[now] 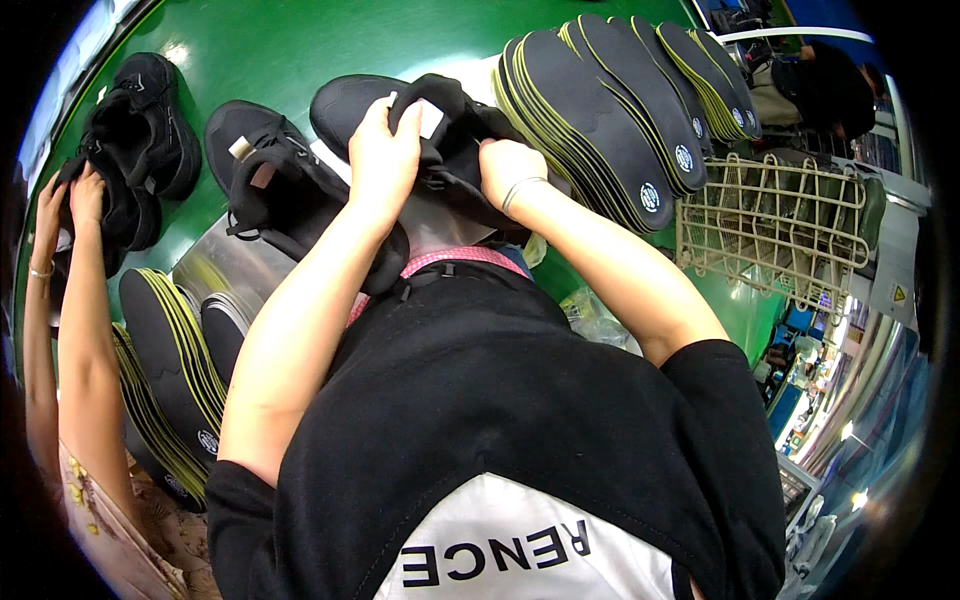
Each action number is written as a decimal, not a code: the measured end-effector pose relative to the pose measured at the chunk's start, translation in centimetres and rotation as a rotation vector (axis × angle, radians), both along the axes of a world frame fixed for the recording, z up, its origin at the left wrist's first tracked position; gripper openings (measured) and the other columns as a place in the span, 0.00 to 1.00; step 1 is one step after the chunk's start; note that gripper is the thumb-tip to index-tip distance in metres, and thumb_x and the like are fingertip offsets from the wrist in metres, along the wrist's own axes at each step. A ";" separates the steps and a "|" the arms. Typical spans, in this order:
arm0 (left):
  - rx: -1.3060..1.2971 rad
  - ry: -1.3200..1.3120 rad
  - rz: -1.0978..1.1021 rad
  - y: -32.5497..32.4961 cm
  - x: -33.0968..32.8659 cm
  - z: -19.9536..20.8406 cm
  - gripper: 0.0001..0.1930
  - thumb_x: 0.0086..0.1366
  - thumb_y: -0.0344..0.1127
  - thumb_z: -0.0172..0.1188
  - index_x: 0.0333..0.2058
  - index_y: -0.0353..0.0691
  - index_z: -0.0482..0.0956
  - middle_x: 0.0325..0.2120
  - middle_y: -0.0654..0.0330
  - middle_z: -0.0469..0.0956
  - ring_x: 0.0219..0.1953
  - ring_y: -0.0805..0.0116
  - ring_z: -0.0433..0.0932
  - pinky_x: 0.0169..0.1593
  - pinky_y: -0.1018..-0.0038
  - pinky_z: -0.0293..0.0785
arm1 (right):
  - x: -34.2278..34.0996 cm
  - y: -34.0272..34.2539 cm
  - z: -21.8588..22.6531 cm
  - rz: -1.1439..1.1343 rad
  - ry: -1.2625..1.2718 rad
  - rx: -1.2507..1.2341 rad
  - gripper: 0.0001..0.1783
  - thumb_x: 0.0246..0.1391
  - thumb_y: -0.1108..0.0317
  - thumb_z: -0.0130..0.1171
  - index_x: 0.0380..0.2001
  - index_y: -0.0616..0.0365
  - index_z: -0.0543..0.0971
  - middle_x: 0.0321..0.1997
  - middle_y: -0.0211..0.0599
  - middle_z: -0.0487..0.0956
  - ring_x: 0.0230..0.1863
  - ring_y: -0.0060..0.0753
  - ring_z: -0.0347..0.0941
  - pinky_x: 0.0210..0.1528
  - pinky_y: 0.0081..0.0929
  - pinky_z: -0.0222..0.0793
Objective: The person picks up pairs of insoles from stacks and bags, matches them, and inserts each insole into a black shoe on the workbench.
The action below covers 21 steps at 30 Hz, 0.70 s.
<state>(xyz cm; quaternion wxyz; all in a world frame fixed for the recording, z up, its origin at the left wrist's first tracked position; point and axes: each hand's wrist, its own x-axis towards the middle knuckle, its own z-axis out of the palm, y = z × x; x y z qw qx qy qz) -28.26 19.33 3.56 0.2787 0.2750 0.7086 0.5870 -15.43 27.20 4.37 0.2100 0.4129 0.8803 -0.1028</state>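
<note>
Both my hands are on a black shoe [462,155] at the middle of the green table. With fingers closed, my left hand [385,155] grips its upper edge beside a white label [430,119]. On the other side of the opening, my right hand [512,175] is curled shut on the shoe, its fingertips partly hidden. Another black shoe toe [350,103] shows just behind my left hand. To the left lies a black lace-up shoe [262,160] with a pale tag on it.
Tall stacks of black insoles with yellow-green edges [590,120] stand right of my hands. More insoles [175,340] lie at lower left. At far left, a co-worker's hands [80,205] hold a black shoe [120,210]. A wire basket [775,225] stands at right.
</note>
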 end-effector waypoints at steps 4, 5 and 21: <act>-0.021 0.095 0.038 -0.2 0.1 -0.5 0.16 0.55 0.39 0.51 0.35 0.30 0.70 0.24 0.49 0.74 0.29 0.63 0.74 0.36 0.73 0.67 | 0.3 -0.6 -0.3 0.031 0.069 0.066 0.07 0.39 0.73 0.48 0.26 0.62 0.70 0.26 0.50 0.75 0.31 0.48 0.73 0.34 0.38 0.69; -0.013 0.065 0.028 -0.2 0.0 -0.4 0.16 0.55 0.39 0.51 0.35 0.30 0.70 0.24 0.49 0.74 0.29 0.62 0.74 0.36 0.72 0.67 | 0.4 -0.8 -0.3 0.026 0.088 0.073 0.07 0.39 0.73 0.48 0.26 0.62 0.70 0.26 0.50 0.75 0.30 0.48 0.73 0.33 0.38 0.69; -0.030 0.045 0.021 -0.7 -0.1 -0.7 0.20 0.55 0.41 0.52 0.40 0.28 0.69 0.31 0.43 0.74 0.37 0.56 0.74 0.42 0.71 0.66 | 4.7 2.0 7.0 0.044 0.494 -0.309 0.18 0.47 0.74 0.43 0.45 0.60 0.66 0.33 0.42 0.76 0.35 0.41 0.73 0.36 0.27 0.68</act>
